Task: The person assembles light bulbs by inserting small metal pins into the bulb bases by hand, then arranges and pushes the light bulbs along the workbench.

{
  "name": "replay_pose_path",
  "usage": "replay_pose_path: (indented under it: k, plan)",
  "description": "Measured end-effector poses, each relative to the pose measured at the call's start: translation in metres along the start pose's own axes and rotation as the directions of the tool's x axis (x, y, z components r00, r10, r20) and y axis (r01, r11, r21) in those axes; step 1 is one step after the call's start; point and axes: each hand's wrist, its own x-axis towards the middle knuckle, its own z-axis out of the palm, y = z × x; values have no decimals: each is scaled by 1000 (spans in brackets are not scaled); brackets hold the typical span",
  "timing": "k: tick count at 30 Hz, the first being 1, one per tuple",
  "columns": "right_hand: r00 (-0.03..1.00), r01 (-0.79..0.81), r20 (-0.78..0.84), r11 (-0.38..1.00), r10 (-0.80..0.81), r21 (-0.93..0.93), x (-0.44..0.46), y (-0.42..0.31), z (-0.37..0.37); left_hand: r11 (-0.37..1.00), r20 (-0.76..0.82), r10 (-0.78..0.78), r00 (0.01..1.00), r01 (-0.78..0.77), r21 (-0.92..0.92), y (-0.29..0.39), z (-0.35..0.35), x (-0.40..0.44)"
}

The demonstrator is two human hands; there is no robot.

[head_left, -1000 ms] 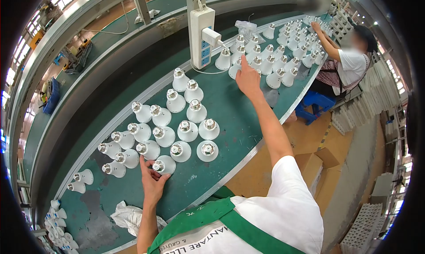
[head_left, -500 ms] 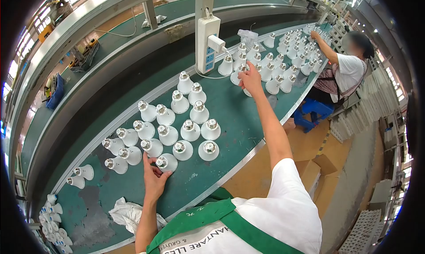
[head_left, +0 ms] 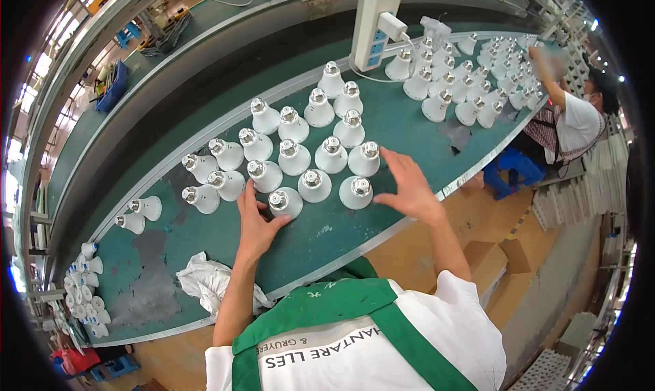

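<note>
The right hand (head_left: 413, 192) has drawn back from the far bulbs (head_left: 437, 106) to the near group, its fingers now spread just beside the two bulbs (head_left: 356, 194) closest to it. That leaves it closer to the left hand (head_left: 256, 229). The nearest far bulb, earlier partly covered by the right hand, now shows whole beyond it.

"HANTARE LLES", "& GRUYERE" on shirt (head_left: 321, 376)
</note>
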Motion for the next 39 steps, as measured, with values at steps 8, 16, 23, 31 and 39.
replay_pose_path:
  k: [8,16,23,31,39]
  plan:
    - [962,-123,-222,978,159,166,-3,-30,51,977,65,197,978,-201,74,-1,3,17]
    - [923,-166,-301,953,241,253,9,1,33,974,218,224,950,-223,-29,23,37,40]
    - [887,-233,-340,938,313,255,23,45,12,959,285,267,921,-282,12,65,69,72]
    - [863,-322,-318,912,393,255,12,87,-13,892,421,396,816,-451,35,88,116,111]
    - [832,-300,-359,887,423,351,0,124,-20,857,425,480,767,-513,-44,103,167,147]
